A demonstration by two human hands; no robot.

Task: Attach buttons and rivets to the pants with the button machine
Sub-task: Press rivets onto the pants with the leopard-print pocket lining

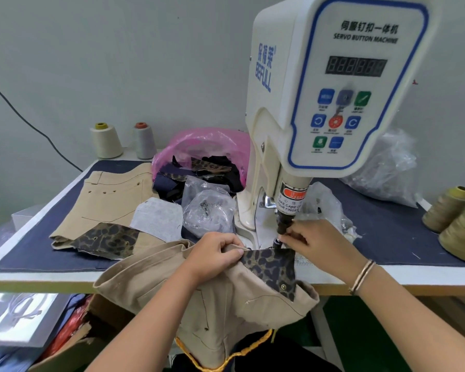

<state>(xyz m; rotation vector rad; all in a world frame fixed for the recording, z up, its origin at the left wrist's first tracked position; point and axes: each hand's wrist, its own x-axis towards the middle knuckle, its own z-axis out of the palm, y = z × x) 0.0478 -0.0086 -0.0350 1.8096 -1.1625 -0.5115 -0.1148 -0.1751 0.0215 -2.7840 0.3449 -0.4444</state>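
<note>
Left hand (pixel 216 255) grips the tan pants (pixel 172 288) at the edge of their leopard patch (pixel 270 265), bunching cloth at the table's (pixel 51 281) front. Right hand (pixel 313 241) pinches something small, hidden by its fingertips, at the button machine's (pixel 333 89) punch (pixel 283 225). A rivet (pixel 282 286) sits on the patch's lower corner.

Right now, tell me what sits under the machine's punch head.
Directly under the punch head the right hand's fingertips work at the small dark lower die, beside the leopard patch. Whether a rivet sits there is hidden by the fingers.
</note>
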